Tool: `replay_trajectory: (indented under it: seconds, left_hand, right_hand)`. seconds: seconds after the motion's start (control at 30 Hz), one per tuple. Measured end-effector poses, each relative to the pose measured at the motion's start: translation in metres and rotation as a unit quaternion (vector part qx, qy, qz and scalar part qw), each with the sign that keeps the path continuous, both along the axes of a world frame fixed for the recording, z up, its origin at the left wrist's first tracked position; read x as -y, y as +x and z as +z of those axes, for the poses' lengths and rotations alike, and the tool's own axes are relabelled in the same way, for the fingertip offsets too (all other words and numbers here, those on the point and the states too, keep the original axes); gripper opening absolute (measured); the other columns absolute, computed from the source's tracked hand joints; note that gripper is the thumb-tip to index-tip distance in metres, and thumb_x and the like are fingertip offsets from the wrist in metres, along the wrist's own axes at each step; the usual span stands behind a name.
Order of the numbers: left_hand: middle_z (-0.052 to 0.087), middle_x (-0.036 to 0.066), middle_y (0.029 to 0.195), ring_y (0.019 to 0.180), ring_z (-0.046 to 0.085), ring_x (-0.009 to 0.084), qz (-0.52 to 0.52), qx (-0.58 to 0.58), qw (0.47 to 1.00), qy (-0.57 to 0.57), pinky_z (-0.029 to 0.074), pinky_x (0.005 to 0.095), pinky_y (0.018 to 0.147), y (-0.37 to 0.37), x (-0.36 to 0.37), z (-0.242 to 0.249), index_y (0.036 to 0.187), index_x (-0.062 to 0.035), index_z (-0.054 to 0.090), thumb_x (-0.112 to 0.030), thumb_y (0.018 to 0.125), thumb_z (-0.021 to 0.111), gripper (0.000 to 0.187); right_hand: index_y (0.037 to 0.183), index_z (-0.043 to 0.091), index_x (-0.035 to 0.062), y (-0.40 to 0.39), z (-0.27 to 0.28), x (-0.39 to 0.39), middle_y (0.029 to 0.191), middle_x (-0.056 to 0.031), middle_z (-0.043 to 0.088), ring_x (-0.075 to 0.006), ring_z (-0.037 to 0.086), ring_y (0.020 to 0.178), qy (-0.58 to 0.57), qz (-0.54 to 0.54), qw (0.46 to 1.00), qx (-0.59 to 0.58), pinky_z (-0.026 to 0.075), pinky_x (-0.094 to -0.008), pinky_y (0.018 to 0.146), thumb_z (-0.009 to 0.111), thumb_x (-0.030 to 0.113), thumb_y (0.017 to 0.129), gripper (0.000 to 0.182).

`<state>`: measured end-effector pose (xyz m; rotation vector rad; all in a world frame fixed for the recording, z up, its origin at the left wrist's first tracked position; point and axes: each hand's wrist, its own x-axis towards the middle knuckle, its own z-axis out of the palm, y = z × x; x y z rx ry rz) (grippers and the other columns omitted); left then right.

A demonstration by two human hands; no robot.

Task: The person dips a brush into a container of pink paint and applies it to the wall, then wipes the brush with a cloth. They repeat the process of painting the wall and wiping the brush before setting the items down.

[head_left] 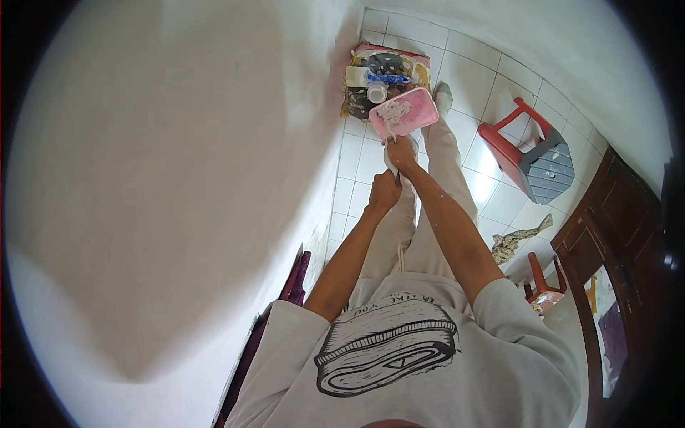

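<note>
A pink plastic tub [426, 114] holds lumpy, whitish paste, some of it smeared over the near rim. My right hand [402, 153] is closed at that near rim, gripping the tub. Just below it, my left hand [385, 191] is closed round something narrow, largely hidden by the fingers. A pale strip [389, 158] shows between the two hands; whether it is a tool blade or paste I cannot make out. Beyond the tub, a paint-stained low platform [355, 105] carries a white round container [377, 91] and a blue-handled tool [389, 79].
A pale wall [178, 178] rises close on my left. On the white tiled floor [471, 75], to the right, are a red and grey plastic stool [548, 167] and a crumpled cloth [515, 241]. Another red stool [546, 289] stands near the dark wooden door [621, 192].
</note>
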<state>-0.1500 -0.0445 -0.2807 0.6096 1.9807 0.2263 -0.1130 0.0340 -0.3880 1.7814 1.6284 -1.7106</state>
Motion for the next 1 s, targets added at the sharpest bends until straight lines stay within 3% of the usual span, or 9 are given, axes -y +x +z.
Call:
replay_trajectory:
  seconds: [0.03,0.1,0.13,0.23,0.3,0.4,0.7,0.93,1.0]
  left_hand:
    - [0.065,0.036,0.085,0.084,0.066,0.0494,-0.012,0.008,1.0,0.002,0.055,0.0522,0.075,-0.001,0.001,0.0,0.09,0.0124,0.063,-0.012,0.089,0.06,0.024]
    - [0.065,0.036,0.086,0.084,0.066,0.0495,-0.024,0.014,1.0,0.005,0.055,0.0528,0.075,-0.003,0.001,0.001,0.09,0.0133,0.062,-0.014,0.09,0.06,0.027]
    - [0.065,0.036,0.086,0.084,0.066,0.0492,-0.02,0.01,1.0,0.009,0.055,0.0527,0.075,-0.003,0.002,0.003,0.091,0.0129,0.062,-0.014,0.09,0.06,0.027]
    - [0.065,0.035,0.086,0.084,0.066,0.0488,-0.015,0.007,1.0,0.007,0.055,0.0526,0.075,-0.002,0.002,0.005,0.092,0.0122,0.063,-0.013,0.09,0.06,0.026]
    - [0.065,0.035,0.086,0.084,0.066,0.0486,-0.014,0.008,1.0,-0.002,0.055,0.0526,0.075,-0.003,0.004,0.009,0.092,0.0118,0.063,-0.013,0.09,0.06,0.025]
    - [0.065,0.034,0.085,0.083,0.066,0.0484,0.002,0.013,1.0,0.012,0.055,0.0527,0.074,-0.004,0.004,0.013,0.091,0.0114,0.063,-0.013,0.09,0.059,0.025]
    - [0.064,0.034,0.079,0.08,0.067,0.0485,0.018,-0.013,1.0,-0.006,0.055,0.053,0.073,-0.004,0.005,0.015,0.089,0.0113,0.064,-0.013,0.09,0.059,0.025]
    - [0.064,0.037,0.084,0.082,0.066,0.0507,0.029,0.004,0.999,-0.016,0.054,0.0534,0.074,-0.001,0.003,0.019,0.09,0.0113,0.063,-0.013,0.09,0.059,0.025]
    - [0.064,0.038,0.084,0.082,0.066,0.0509,0.041,0.0,0.999,-0.02,0.054,0.0535,0.074,0.002,0.002,0.019,0.089,0.0111,0.063,-0.013,0.09,0.059,0.025]
  right_hand:
    - [0.092,0.071,0.0021,0.0,0.001,0.0,0.09,-0.0219,0.068,-0.0339,0.066,0.09,-0.001,0.001,1.0,0.0,0.047,-0.0456,0.082,0.047,0.023,0.1,0.032]
    - [0.105,0.067,0.0009,0.002,-0.009,0.0,0.109,-0.0262,0.066,-0.0453,0.061,0.107,-0.038,0.038,0.998,-0.016,0.044,-0.052,0.093,0.045,0.027,0.101,0.034]
    - [0.105,0.067,0.0009,0.003,-0.012,0.004,0.109,-0.0262,0.066,-0.0453,0.061,0.107,-0.038,0.037,0.998,-0.015,0.044,-0.052,0.093,0.045,0.027,0.101,0.034]
    - [0.102,0.065,-0.002,-0.001,0.001,0.003,0.099,-0.0247,0.068,-0.0403,0.068,0.094,-0.043,-0.035,0.998,-0.027,0.052,-0.0495,0.084,0.045,0.023,0.1,0.032]
    - [0.1,0.062,-0.0054,-0.006,0.027,-0.01,0.088,-0.021,0.068,-0.0305,0.071,0.076,-0.146,-0.111,0.982,-0.05,0.058,-0.0422,0.067,0.048,0.018,0.098,0.027]
    - [0.098,0.061,-0.0074,-0.01,0.025,-0.009,0.079,-0.0166,0.067,-0.0225,0.069,0.065,-0.131,-0.106,0.983,-0.073,0.059,-0.0347,0.056,0.051,0.014,0.096,0.023]
    - [0.096,0.059,-0.0112,-0.014,0.009,-0.003,0.091,-0.0195,0.066,-0.0264,0.069,0.068,-0.141,-0.127,0.975,-0.113,0.059,-0.036,0.059,0.063,-0.001,0.077,0.022]
    - [0.097,0.059,-0.0121,-0.013,0.005,-0.004,0.092,-0.02,0.067,-0.0274,0.071,0.07,-0.152,-0.121,0.975,-0.108,0.06,-0.0367,0.059,0.062,-0.001,0.078,0.022]
    - [0.095,0.058,-0.01,-0.015,0.008,-0.003,0.076,-0.0142,0.061,-0.0228,0.064,0.061,-0.12,-0.111,0.981,-0.108,0.058,-0.0374,0.057,0.047,0.011,0.098,0.024]
